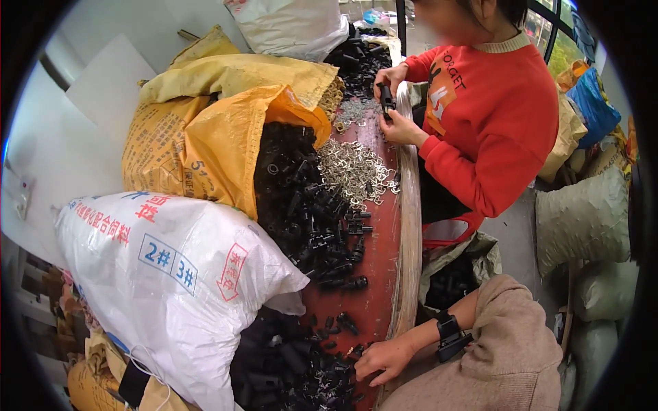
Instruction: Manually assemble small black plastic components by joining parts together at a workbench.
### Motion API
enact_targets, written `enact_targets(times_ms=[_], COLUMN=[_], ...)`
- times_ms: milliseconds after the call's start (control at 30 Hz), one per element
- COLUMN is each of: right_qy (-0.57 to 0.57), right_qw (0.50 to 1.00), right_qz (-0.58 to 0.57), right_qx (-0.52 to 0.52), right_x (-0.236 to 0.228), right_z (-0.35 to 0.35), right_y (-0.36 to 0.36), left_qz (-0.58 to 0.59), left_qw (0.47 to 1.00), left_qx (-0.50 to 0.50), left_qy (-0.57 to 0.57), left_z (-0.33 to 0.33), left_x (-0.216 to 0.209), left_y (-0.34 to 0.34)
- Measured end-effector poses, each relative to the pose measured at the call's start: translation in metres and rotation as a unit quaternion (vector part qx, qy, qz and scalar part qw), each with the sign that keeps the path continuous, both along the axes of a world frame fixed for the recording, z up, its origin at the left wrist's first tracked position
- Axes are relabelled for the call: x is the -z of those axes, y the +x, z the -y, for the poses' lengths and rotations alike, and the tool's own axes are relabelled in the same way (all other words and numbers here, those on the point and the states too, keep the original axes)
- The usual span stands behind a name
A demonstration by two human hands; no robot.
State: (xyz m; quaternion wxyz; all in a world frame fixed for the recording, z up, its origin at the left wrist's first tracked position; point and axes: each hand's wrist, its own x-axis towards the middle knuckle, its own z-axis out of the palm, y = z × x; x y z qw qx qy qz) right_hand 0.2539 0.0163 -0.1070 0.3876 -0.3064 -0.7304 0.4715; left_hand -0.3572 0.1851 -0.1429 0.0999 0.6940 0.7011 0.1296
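Observation:
My right hand (385, 360) reaches in from the lower right, a black strapped device (452, 337) on its wrist. Its loosely bent fingers are apart, at the edge of a heap of small black plastic parts (322, 380) on the red tabletop (380, 301); I see nothing held in them. Just beyond the hand lie a few loose black pieces (347, 323). My left hand is out of view. Across from me, a co-worker in a red sweater (504, 127) holds a black cylindrical part (387, 101) in both hands.
A white woven sack (185, 274) and an orange sack (219, 147) spilling black parts (291, 185) line the left side. Shiny metal clips (356, 171) are piled mid-table. A wooden edge (407, 233) runs along the right; beside it stands an opened sack (480, 257).

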Motion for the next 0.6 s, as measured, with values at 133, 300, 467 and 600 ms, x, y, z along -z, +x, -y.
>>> enact_targets(times_ms=[133,300,467,600], right_qy=[0.009,0.031,-0.015,-0.034], right_qw=[1.000,0.998,0.993,0.988], right_qz=[-0.003,0.004,0.043,0.075], right_qx=[0.011,0.056,0.111,0.130], right_x=[-0.001,-0.004,-0.015,-0.015], right_z=[-0.004,0.004,0.004,0.007], right_y=[-0.003,0.000,-0.001,-0.002], left_qz=[0.168,0.280,0.320,0.359], left_qw=[0.982,0.942,0.923,0.911], left_qx=[-0.076,-0.149,-0.200,-0.197], left_qy=[0.039,0.114,0.075,0.050], left_z=[0.027,0.042,0.054,0.054], left_x=[-0.001,-0.062,-0.077,-0.082], left_y=[0.002,0.110,0.111,0.107])
